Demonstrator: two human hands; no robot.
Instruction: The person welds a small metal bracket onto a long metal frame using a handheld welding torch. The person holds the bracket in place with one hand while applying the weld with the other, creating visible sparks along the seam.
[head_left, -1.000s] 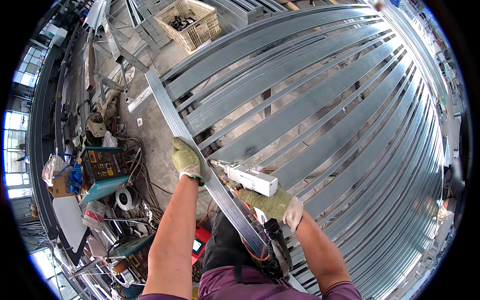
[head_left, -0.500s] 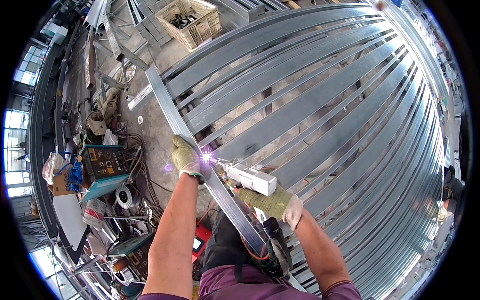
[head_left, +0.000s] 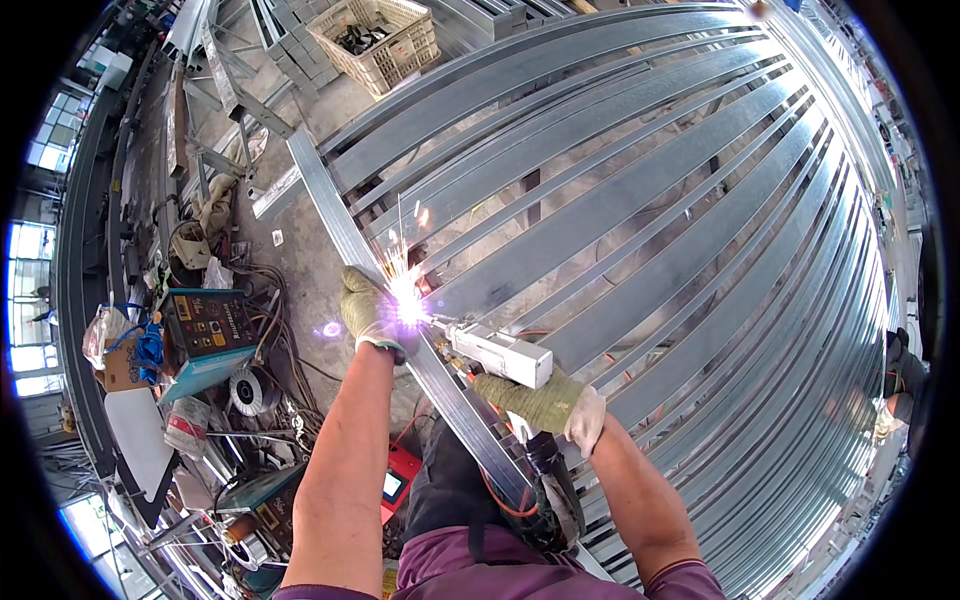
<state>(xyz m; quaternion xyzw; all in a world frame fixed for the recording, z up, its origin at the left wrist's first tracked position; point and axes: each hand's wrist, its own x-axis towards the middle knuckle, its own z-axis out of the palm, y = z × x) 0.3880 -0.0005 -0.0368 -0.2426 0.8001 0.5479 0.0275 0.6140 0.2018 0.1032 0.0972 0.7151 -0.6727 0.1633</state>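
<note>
Sparks (head_left: 402, 268) spray where a boxy white torch (head_left: 497, 354) points at a silvery end rail (head_left: 328, 199).
The gloved right hand (head_left: 530, 400) is wrapped around the torch, whose slim nozzle (head_left: 441, 322) ends in violet-white glare (head_left: 410, 309); the gloved left hand (head_left: 366, 308) rests against the rail alongside, its finger curl too hidden to tell.

Left forearm (head_left: 345, 455), bare, extended nearly straight from the near edge toward the far side; left grip (head_left: 365, 308), gloved, at its far end, its degree of closure not discernible. Right forearm (head_left: 645, 490), bare, angled from near right toward far left; right grip (head_left: 532, 402), gloved, curled, set nearer than the left one and to its right.
</note>
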